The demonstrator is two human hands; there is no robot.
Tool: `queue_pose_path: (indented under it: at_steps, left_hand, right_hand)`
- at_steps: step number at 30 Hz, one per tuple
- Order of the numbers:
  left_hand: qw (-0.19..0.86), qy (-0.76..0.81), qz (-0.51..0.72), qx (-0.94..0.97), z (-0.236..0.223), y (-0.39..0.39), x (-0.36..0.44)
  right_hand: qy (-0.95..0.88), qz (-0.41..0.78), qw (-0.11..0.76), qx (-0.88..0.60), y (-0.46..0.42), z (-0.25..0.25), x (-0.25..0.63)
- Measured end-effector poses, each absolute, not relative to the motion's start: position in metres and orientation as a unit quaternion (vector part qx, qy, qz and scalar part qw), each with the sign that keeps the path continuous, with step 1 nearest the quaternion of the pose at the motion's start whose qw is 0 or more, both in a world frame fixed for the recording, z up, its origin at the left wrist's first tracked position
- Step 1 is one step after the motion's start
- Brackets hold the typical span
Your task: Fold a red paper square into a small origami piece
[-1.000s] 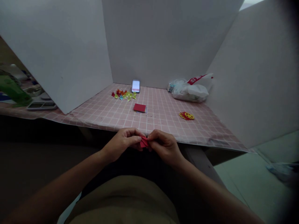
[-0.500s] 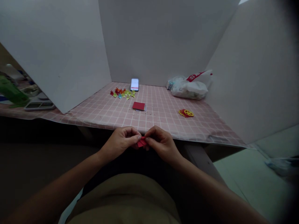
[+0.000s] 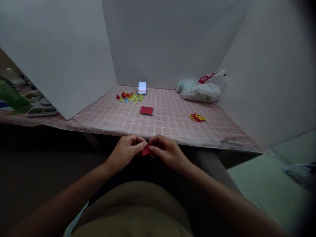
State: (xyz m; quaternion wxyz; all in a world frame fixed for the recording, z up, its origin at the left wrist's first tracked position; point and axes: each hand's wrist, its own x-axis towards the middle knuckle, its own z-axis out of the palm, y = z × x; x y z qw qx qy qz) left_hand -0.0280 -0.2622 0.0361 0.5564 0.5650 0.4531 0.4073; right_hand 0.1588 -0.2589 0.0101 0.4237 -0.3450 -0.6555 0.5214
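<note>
My left hand [image 3: 125,152] and my right hand [image 3: 164,152] meet just below the near edge of the table [image 3: 172,121]. Both pinch one small folded red paper piece [image 3: 146,150] between thumbs and fingertips; most of the piece is hidden by the fingers. On the pink checked tablecloth, straight ahead, lies a stack of red paper squares [image 3: 146,110]. Behind it sits a pile of several small folded paper shapes [image 3: 129,97] in yellow, red, orange and blue.
A lit phone [image 3: 142,87] leans against the white back wall. A white plastic bag [image 3: 201,90] lies at the back right, and a yellow and red paper cut-out [image 3: 197,117] in front of it. White boards enclose the table. A scale [image 3: 41,111] stands beyond the left board.
Both hands have shifted slightly left and closed nearer together over the red piece, so less of it shows. The view has tilted a little.
</note>
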Motion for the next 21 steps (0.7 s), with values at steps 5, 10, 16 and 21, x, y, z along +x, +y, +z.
queue_pose_path:
  at_steps: [5,10,16,21]
  left_hand:
    - [0.558,0.448,0.41,0.566,0.0331,-0.2612,-0.0291]
    - [0.563,0.431,0.377,0.596,0.0303,-0.2601,-0.0331]
    - [0.55,0.451,0.393,0.583,0.0294,-0.262,-0.0336]
    - [0.552,0.455,0.4,0.573,0.0278,-0.2635,-0.0317]
  right_hand:
    - [-0.656,0.513,0.405,-0.378,-0.2589,0.011,0.1595]
    - [-0.651,0.522,0.395,-0.384,-0.2607,0.0122,0.1595]
    - [-0.613,0.576,0.4,-0.362,-0.2611,0.014,0.1573]
    - [-0.6,0.581,0.399,-0.378,-0.2626,0.0155,0.1544]
